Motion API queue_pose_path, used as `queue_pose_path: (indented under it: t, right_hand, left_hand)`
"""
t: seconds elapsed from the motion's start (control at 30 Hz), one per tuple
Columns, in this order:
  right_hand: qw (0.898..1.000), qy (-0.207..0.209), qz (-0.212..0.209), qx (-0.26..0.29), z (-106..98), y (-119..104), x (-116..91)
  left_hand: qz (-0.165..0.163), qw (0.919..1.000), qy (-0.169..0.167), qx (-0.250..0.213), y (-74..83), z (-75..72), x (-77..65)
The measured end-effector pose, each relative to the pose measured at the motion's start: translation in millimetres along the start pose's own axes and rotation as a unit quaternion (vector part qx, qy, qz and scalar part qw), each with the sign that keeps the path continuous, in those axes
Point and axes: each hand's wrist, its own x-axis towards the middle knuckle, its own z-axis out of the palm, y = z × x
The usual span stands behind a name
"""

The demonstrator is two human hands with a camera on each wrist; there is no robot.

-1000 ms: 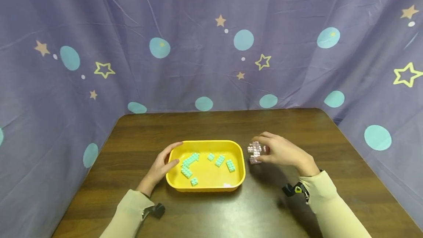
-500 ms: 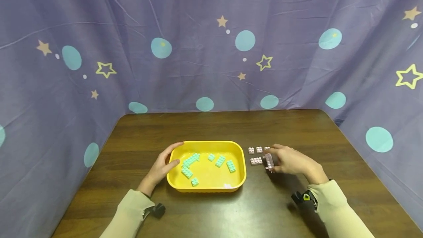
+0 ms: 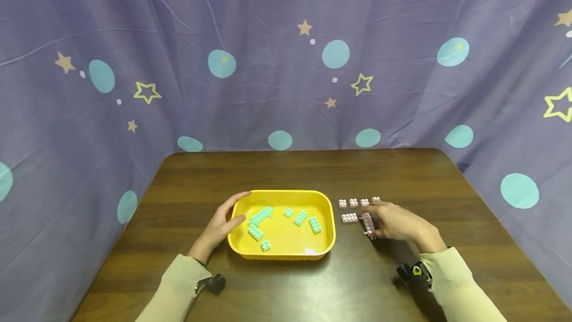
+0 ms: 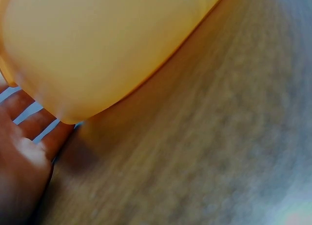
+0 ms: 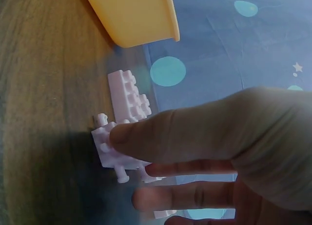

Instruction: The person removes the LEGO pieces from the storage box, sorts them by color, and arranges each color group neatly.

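At the left end of the yellow tray (image 3: 286,256), my left hand (image 3: 216,225) grips the rim, its thumb reaching over the inside and the other fingers around the outer wall. Several mint-green building bricks (image 3: 315,224) lie scattered in the tray. Right of it, my right hand (image 3: 402,220) holds a pink building brick with side pegs (image 3: 367,222) low at the table, thumb on its near end. The right wrist view shows the thumb (image 5: 141,137) over the studs and pegs sticking out sideways. A longer pink brick (image 3: 349,218) lies just left of it.
Behind the held brick runs a row of small pink bricks (image 3: 353,202), the rightmost close to my right fingers. All stand on a brown wooden table (image 3: 295,170). A purple curtain (image 3: 250,103) with stars and dots hangs behind the table's far edge.
My right hand has moved right and slightly nearer with the pegged pink brick, uncovering the other pink bricks. The left hand stays on the tray; the view has shifted slightly.
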Motion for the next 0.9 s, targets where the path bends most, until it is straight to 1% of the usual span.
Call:
queue_pose_path:
  t: [0.2,0.4,0.5,0.6,0.67,0.77,0.9]
  right_hand:
    - [1.0,0.002,-0.001,0.015,1.4,0.8,0.1]
    - [1.0,-0.003,0.007,0.01,2.4,-0.6,-1.8]
    - [1.0,-0.003,0.006,0.005,2.8,-1.4,-3.5]
    - [1.0,0.0,0.0,0.006,2.1,-2.2,-4.7]
    - [1.0,0.004,0.003,0.007,0.2,-2.5,-5.6]
    - [1.0,0.014,0.007,-0.006,-4.4,-3.3,-5.3]
    - [1.0,0.027,0.007,-0.003,-12.2,-4.4,-0.1]
  left_hand:
    - [0.001,1.0,0.004,0.002,0.4,0.0,2.0]
    - [-0.009,1.0,0.003,-0.002,-1.2,0.4,-0.2]
    - [-0.015,0.9999,0.002,-0.001,-1.2,1.2,-1.2]
    - [-0.014,0.9999,0.001,0.001,-0.1,1.6,-0.8]
    - [-0.012,0.9999,0.001,0.003,0.7,1.4,-0.3]
    - [-0.014,0.9999,0.002,0.001,1.8,0.9,0.3]
    - [-0.018,0.9998,0.003,0.0,2.1,0.3,-0.2]
